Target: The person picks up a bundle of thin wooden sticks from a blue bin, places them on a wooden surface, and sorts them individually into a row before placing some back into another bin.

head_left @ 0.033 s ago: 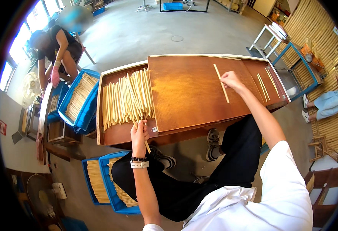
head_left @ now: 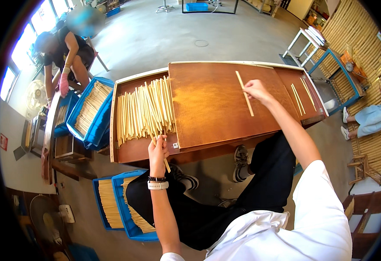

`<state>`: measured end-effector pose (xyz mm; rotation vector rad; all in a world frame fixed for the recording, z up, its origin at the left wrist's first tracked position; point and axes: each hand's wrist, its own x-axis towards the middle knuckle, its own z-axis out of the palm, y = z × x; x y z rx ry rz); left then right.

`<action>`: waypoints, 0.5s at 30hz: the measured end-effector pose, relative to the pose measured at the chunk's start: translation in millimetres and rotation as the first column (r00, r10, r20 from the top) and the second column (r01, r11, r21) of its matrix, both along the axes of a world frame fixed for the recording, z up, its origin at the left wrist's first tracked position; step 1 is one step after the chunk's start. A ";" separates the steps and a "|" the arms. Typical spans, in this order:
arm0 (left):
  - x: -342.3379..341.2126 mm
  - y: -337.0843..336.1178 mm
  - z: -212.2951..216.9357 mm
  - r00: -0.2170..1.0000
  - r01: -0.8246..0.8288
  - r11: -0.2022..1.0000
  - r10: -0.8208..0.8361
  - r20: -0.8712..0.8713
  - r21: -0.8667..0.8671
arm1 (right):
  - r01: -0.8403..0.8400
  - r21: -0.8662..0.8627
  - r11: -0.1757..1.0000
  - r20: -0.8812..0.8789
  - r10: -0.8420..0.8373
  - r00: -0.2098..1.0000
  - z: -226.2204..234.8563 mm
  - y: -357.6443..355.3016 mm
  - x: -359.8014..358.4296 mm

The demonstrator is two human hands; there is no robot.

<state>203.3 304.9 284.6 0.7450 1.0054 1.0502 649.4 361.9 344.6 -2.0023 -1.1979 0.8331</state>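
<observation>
My right hand pinches one thin pale wooden stick over the brown board. The stick slants across the board and seems to lie on it or just above. At the board's near left corner my left hand is closed around one or more similar sticks, whose lower ends poke out below the fist; how many, I cannot tell. Beside it, a wide layer of loose sticks fills the left part of the shallow wooden tray table. Several separate sticks lie at the right end.
Blue crates of sticks stand on the floor by my left leg. More stick-filled blue crates sit left of the table, where a person in pink gloves bends over. Another person stands at the right, near a blue-framed bench.
My right hand and its stick have shifted slightly left over the board. The left hand keeps its grip in nearly the same place.
</observation>
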 end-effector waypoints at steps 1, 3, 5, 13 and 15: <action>-2.2 -1.2 -0.2 1.000 -0.002 1.000 0.001 -0.008 -0.006 | -0.043 0.045 0.998 -0.048 0.046 0.998 2.6 8.2 -29.4; -2.7 -3.1 1.2 1.000 0.003 1.000 -0.003 -0.007 0.000 | -0.096 0.104 0.990 -0.145 0.111 0.983 4.5 25.9 -79.4; -4.3 -4.1 1.8 1.000 -0.002 1.000 0.002 0.002 -0.004 | -0.091 0.144 0.985 -0.224 0.123 0.967 7.9 43.3 -124.6; -11.9 -7.2 -2.8 1.000 0.008 1.000 -0.008 0.019 0.003 | -0.064 0.078 0.995 0.083 0.057 0.995 -0.1 61.7 -209.9; -9.2 -6.8 -0.5 1.000 0.019 1.000 -0.019 0.021 0.018 | -0.013 0.140 0.990 0.038 0.007 0.999 -7.6 63.8 -209.9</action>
